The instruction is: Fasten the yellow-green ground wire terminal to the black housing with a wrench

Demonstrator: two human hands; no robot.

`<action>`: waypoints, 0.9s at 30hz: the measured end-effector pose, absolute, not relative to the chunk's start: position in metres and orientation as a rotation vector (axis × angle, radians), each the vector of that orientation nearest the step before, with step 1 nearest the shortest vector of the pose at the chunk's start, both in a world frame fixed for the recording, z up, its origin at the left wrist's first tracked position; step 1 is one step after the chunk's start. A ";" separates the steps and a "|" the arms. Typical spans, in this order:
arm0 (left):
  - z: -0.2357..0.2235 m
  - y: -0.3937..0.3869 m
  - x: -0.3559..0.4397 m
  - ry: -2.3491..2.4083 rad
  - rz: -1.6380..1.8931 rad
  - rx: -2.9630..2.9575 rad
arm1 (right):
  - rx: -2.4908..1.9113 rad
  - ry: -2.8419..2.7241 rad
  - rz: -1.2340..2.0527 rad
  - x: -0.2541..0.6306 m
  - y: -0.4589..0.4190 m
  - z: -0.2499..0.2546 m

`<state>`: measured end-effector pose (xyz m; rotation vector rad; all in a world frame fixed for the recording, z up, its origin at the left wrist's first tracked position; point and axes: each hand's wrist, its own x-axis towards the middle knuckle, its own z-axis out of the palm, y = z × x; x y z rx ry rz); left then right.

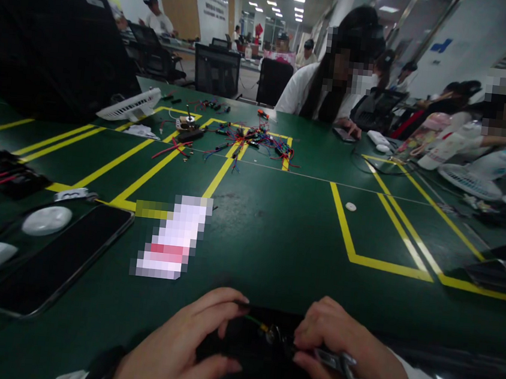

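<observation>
At the near edge of the green table (275,234), my left hand (182,345) is curled around a small black part (241,339) with a green and yellow wire coming out of it. My right hand (344,356) is closed on a small metal tool (336,362), its tip set against the part where the wire ends. Both hands sit close together, almost touching.
A black phone (60,257) lies at the left, next to white round pieces (46,220). A blurred white and red card (173,238) lies ahead. Loose wires and parts (244,137) are spread mid-table. Other people sit across and at the right, with white fans (468,179).
</observation>
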<state>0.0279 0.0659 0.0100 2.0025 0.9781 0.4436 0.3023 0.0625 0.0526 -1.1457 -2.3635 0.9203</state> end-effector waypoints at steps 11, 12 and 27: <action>0.009 0.066 0.027 0.961 0.403 1.999 | -1.083 -2.457 0.997 0.298 0.075 0.063; 0.010 0.066 0.027 0.960 0.403 1.999 | -1.062 -2.468 1.011 0.299 0.076 0.064; 0.008 0.065 0.024 0.944 0.415 2.020 | -1.178 -2.378 1.025 0.307 0.066 0.065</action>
